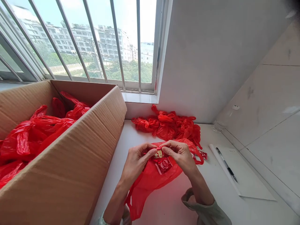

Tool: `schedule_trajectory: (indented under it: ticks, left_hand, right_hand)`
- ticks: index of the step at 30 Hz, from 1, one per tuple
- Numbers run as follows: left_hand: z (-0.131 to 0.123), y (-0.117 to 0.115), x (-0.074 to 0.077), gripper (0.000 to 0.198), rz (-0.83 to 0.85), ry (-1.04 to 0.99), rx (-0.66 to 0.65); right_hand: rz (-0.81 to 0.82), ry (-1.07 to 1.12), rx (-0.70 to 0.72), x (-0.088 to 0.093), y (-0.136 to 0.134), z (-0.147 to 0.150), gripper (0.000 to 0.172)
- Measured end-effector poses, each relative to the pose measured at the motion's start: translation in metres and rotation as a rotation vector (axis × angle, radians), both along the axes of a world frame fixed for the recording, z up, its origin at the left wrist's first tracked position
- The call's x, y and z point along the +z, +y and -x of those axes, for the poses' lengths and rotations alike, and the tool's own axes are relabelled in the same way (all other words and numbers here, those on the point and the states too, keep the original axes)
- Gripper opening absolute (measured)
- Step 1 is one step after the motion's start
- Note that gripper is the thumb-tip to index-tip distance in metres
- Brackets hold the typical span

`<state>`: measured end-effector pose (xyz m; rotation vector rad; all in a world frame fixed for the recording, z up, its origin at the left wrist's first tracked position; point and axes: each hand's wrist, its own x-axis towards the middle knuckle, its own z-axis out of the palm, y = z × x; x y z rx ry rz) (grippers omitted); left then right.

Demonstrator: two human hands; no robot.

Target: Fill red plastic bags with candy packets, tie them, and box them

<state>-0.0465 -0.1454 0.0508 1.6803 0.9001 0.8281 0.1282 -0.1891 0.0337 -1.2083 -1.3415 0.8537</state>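
L hand (137, 161) & R hand (179, 154) are pinching a small gold-print packet (159, 153) btwn thumbs & fingers, one hand at each end. 2nd packet (164, 165) is lying just below the grip, over a flattened red bag (152, 179) that's spreading under both hands. Crumpled bags (167, 128) are sitting just beyond the grip; cardboard box (77, 159) w/ more red bags (42, 131) is standing to its L; pen (227, 165) & paper (252, 176) are lying well R of it.

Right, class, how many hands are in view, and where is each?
2: the left hand and the right hand, both pinching the red-and-gold packet over the red bag. No others show.
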Motion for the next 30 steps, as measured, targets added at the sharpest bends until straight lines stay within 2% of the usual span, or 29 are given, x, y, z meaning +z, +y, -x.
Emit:
schedule_trajectory:
  ticks: [5,8,10,13,19,23,26,30]
  left_hand:
    - [0.0,-0.001,0.001,0.028,-0.086,0.024,-0.007]
    - [0.002,-0.001,0.003,0.03,-0.189,0.136,0.046]
    - [0.004,-0.001,0.003,0.038,-0.248,0.249,0.091]
    - [0.005,0.0,0.001,0.044,-0.306,0.303,0.049]
    - [0.006,0.003,-0.012,0.05,-0.419,0.261,-0.072]
    - [0.008,0.005,-0.017,0.052,-0.463,0.31,-0.115]
    - [0.008,0.006,-0.02,0.052,-0.465,0.332,-0.136]
    - [0.008,0.005,-0.022,0.053,-0.442,0.366,-0.162]
  right_hand:
    - [-0.027,-0.063,-0.024,0.006,-0.004,-0.002,0.016]
    - [-0.02,-0.15,-0.057,0.01,-0.009,-0.008,0.014]
    - [0.015,-0.221,-0.032,0.011,-0.012,-0.012,0.013]
    - [0.091,-0.326,0.045,0.007,-0.013,-0.007,0.015]
    - [0.131,-0.614,-0.017,-0.022,0.005,0.02,0.019]
    - [0.204,-0.804,-0.084,-0.045,0.02,0.021,0.026]
    - [0.197,-0.842,-0.09,-0.06,0.028,0.019,0.025]
    - [0.169,-0.887,-0.03,-0.077,0.034,0.024,0.046]
